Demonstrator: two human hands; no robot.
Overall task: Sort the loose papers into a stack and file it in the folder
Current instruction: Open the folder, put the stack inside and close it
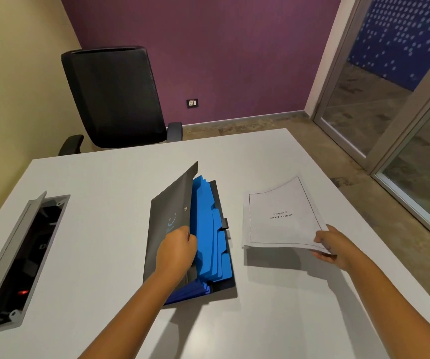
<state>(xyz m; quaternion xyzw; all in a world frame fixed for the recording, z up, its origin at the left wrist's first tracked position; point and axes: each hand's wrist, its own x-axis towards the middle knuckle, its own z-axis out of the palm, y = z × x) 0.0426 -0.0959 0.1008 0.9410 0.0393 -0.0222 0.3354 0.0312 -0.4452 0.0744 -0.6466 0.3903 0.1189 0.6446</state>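
**A:** How is your left grip now?

**B:** Your left hand [176, 248] pinches the dark front cover of the folder [168, 229] at its right edge, near the lower part, and holds the cover lifted. Just to the right of this grip, the blue dividers [210, 234] with stepped tabs stand open like a fan. Under them the back of the folder lies flat on the bench [105, 177]. A small grey clasp [224, 223] sticks out at the right edge of the folder.

**A:** And your right grip?

**B:** Your right hand [334, 246] grips the stack of papers [282, 216] at its near right corner, thumb on top and fingers below. The stack reaches away from this grip to the left and to the far side, and it is raised above the bench, because its shadow lies under it. The top sheet has a thin frame line and a short printed title in the middle. The stack is to the right of the folder and does not touch it.

**A:** What is further out?

**B:** Far to the left of your left grip there is an open cable box [22, 257] sunk into the bench. Behind the bench stands a black chair [113, 97], before a purple wall [221, 47].
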